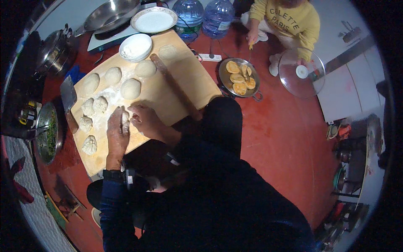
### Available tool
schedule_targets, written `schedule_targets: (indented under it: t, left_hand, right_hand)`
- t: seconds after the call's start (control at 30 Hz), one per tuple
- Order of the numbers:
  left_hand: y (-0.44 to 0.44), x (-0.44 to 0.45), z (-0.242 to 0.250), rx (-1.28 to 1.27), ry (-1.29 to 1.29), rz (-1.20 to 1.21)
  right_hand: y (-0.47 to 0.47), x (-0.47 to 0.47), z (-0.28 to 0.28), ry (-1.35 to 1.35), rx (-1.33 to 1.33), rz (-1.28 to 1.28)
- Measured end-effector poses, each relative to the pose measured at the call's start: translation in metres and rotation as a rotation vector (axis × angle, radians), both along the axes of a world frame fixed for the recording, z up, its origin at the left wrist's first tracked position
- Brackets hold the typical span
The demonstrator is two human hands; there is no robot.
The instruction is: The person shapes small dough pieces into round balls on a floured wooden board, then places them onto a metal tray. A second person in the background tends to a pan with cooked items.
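On a floured wooden board [176, 91], my left hand [116, 126] is around a small piece of dough [125, 121]. My right hand [143, 116] is close beside it with curled, floury fingers; whether they grip any dough is hidden. Several rough dough lumps [100, 104] lie to the left of my hands. Beyond them sit several smooth, flattened rounds of dough [130, 88]. A thinner dough disc [168, 52] rests at the far end. A wooden rolling pin [176, 85] lies slantwise across the board, to the right of my hands.
A cleaver [68, 94] lies at the board's left edge, near a metal bowl of chopped greens [50, 132]. A white bowl of flour [136, 47] stands at the far edge. Opposite, a person [288, 22] holds a glass lid [301, 85] and tends browned cakes [236, 78] in a pan [225, 78].
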State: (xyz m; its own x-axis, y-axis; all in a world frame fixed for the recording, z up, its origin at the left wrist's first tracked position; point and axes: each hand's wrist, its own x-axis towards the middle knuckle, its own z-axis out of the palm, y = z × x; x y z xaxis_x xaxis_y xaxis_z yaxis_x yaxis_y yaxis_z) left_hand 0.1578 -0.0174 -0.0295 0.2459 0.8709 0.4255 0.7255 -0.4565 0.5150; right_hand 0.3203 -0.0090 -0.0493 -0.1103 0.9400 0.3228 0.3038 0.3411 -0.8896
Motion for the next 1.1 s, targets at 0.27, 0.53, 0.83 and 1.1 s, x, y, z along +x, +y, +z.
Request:
schedule_targets:
  t: [0.27,0.53,0.83,1.1]
  left_hand:
    - [-0.007,-0.010,0.019,-0.658,-0.759,0.123]
    - [-0.017,-0.023,-0.001,-0.604,-0.974,0.080]
    - [-0.020,-0.022,-0.009,-0.478,-0.928,0.166]
    - [-0.015,-0.022,-0.019,-0.493,-1.115,0.209]
  right_hand:
    - [0.007,-0.017,0.004,-0.010,-0.043,0.037]
    - [0.011,-0.025,0.011,-0.116,-0.092,-0.031]
    - [0.020,-0.050,0.019,-0.562,0.216,-0.127]
    - [0.030,-0.065,0.016,-0.436,0.085,-0.142]
